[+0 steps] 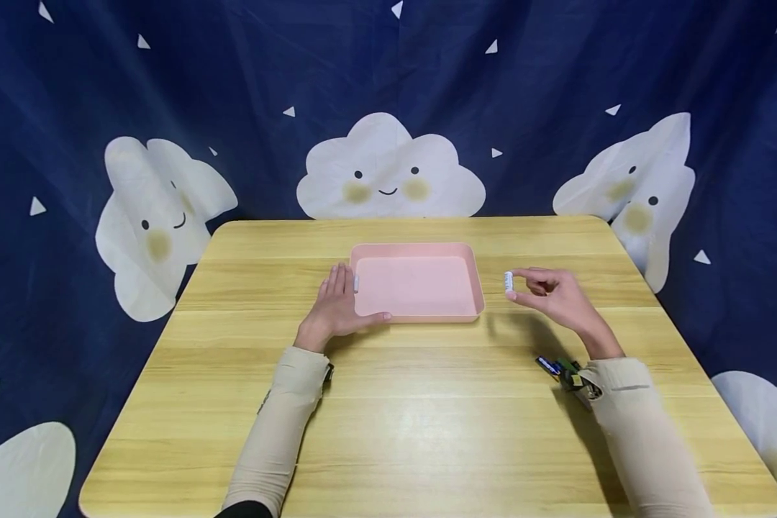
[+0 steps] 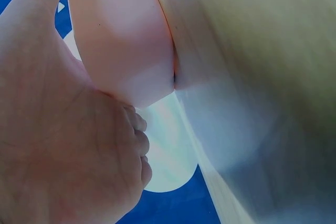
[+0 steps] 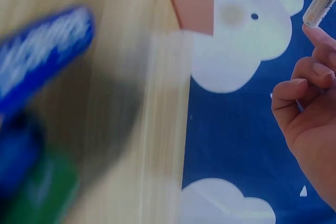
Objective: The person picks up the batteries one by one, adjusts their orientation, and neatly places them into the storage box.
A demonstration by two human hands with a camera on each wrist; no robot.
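A white battery is pinched upright between the thumb and index finger of my right hand, in the air to the right of the pink tray. The right wrist view shows a plus mark on this battery, with the other fingers curled toward the palm. My left hand lies against the tray's left side, fingers straight and thumb along the front edge. Beside its fingers, at the tray's left wall, is a small white cylinder, too small to identify surely.
Below my right wrist lie a blue battery and a green item, partly hidden by the sleeve and blurred in the right wrist view. The wooden table ends at the back against a dark blue cloud-patterned curtain.
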